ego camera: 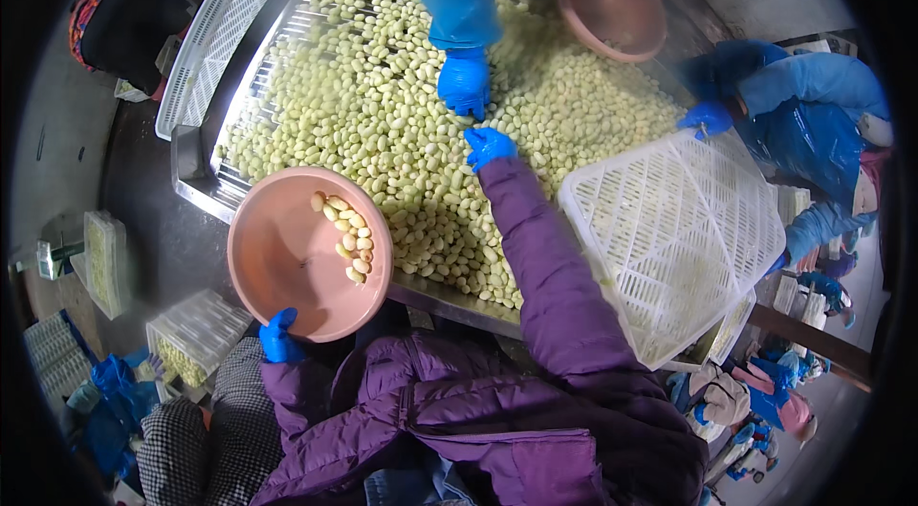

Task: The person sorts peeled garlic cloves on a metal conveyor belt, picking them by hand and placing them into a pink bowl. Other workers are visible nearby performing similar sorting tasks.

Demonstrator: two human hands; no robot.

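Observation:
My left hand (281,337), in a blue glove, grips the near rim of a pink plastic bowl (287,255). Inside the bowl, several yellowish oval pieces (350,237) lie along the right side, some with brown marks. My right hand (490,146), also gloved in blue, is at the middle of a heap of pale green, bean-like pieces (401,140); its fingers are bent, and whether anything is between them is hidden. The heap covers a metal slatted tray table (240,122). Just beyond my fingertips, another person's blue-gloved hand (465,84) reaches down to the same heap.
At right, a person's gloved hand (706,120) touches a white perforated plastic crate (674,240) tilted against the table. A second pink bowl (609,7) is at the far side. Another white crate (215,50) stands left; a filled crate (193,341) is low left, near other people.

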